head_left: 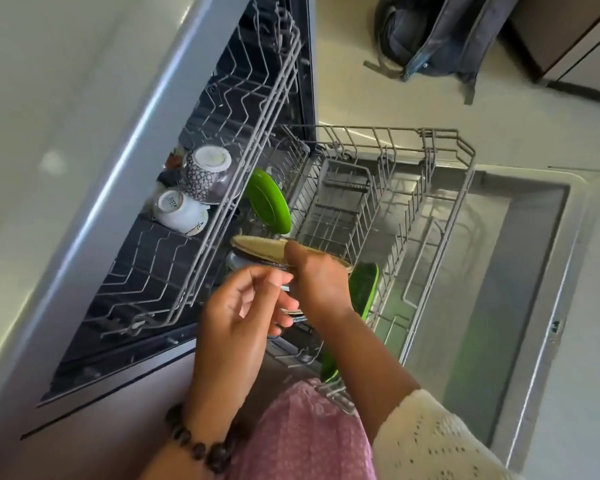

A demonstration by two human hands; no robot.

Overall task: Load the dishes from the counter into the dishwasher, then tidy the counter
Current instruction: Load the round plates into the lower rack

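Note:
My right hand (321, 284) grips the rim of a beige plate (257, 244) with a dark underside, thumb on top, holding it edge-on over the left end of the pulled-out lower rack (440, 237). One green plate (269, 202) stands in that rack behind it. A second green plate (364, 289) stands just right of my wrist. My left hand (243, 306), with a bead bracelet, hovers beside the right hand with curled fingers. A glint of metal shows at its fingertips, and whether it holds anything is unclear. A patterned bowl (205, 178) and a white cup (179, 211) sit upside down in the upper rack (201, 271).
The dishwasher door (520, 271) lies open flat under the lower rack. The pale counter (49, 98) runs along the left above the machine. A dark backpack (437, 36) lies on the floor at the top right, next to a cabinet.

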